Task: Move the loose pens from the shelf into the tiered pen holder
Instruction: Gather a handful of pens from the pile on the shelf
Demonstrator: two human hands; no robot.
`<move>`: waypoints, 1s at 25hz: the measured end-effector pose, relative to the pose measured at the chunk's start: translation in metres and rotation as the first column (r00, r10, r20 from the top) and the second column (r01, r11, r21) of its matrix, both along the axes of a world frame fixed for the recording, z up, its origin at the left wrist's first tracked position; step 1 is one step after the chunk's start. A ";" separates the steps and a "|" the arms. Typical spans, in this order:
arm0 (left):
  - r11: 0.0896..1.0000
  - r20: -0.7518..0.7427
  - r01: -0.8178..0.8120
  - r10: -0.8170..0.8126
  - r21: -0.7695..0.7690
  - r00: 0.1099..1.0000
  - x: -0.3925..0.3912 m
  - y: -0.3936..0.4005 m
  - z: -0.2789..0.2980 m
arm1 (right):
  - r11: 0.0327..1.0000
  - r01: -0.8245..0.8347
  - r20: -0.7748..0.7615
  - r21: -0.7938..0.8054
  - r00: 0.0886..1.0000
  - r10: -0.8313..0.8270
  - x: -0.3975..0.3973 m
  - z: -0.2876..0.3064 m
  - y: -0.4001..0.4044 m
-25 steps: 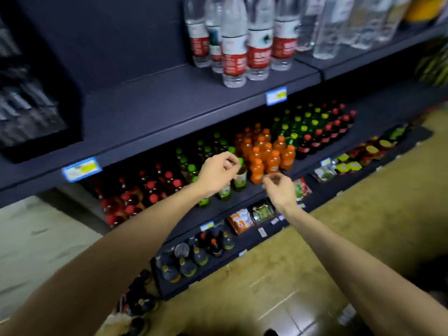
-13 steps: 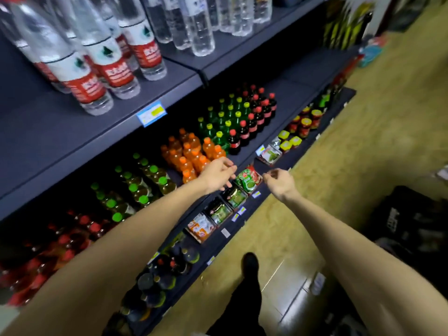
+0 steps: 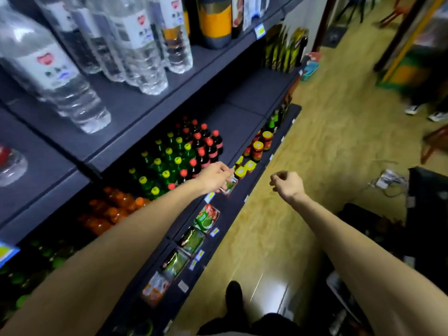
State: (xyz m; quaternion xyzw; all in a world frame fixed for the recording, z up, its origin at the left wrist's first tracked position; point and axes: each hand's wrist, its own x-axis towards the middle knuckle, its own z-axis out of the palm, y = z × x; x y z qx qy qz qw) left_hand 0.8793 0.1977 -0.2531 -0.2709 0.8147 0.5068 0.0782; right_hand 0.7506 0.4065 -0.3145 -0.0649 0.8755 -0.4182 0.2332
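While both arms reach out along the aisle, the left hand (image 3: 214, 177) sits at about 11 o'clock over the front edge of the dark shelf (image 3: 244, 127), fingers (image 3: 224, 172) bunched at the tips as if pinching something small (honestly can't tell what, too blurry). Right hand (image 3: 288, 184) hangs at 1 o'clock over the wood floor (image 3: 327, 132), fingers curled in, holding nothing I can see. Soda bottles (image 3: 184, 151) just behind the left hand, water bottles (image 3: 135, 44) up at 10 o'clock. Pens and the tiered holder: can't spot either anywhere.
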 end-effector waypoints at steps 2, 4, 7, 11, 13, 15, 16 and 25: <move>0.999 -0.030 -0.003 0.002 -0.032 1.000 -0.042 -0.001 0.001 | 1.000 0.030 -0.016 -0.006 0.999 -0.030 -0.035 0.010 -0.002; 0.999 -0.052 0.010 -0.012 -0.040 0.999 -0.087 0.000 0.007 | 0.999 0.048 -0.013 -0.023 0.999 -0.049 -0.073 0.018 -0.008; 0.998 -0.083 -0.006 0.000 -0.067 0.997 -0.157 0.005 0.014 | 0.996 0.039 -0.002 -0.077 0.999 -0.039 -0.142 0.006 -0.022; 0.991 -0.100 -0.025 0.011 -0.130 0.995 -0.262 0.009 0.025 | 0.995 -0.045 -0.060 -0.092 0.997 0.040 -0.233 0.042 -0.040; 0.984 -0.117 -0.055 0.035 -0.167 0.992 -0.321 0.008 0.032 | 0.993 -0.076 -0.114 -0.095 0.991 0.065 -0.290 0.059 -0.043; 0.976 -0.138 -0.083 0.056 -0.201 0.989 -0.377 0.008 0.046 | 0.989 -0.078 -0.156 -0.126 0.986 0.058 -0.348 0.077 -0.043; 0.974 -0.142 -0.078 0.047 -0.215 0.989 -0.401 0.007 0.057 | 0.987 -0.075 -0.161 -0.144 0.986 0.051 -0.371 0.087 -0.043; 0.962 -0.322 -0.218 0.156 -0.165 0.934 -0.619 -0.027 0.149 | 0.943 -0.203 -0.299 -0.263 0.947 0.120 -0.586 0.158 -0.080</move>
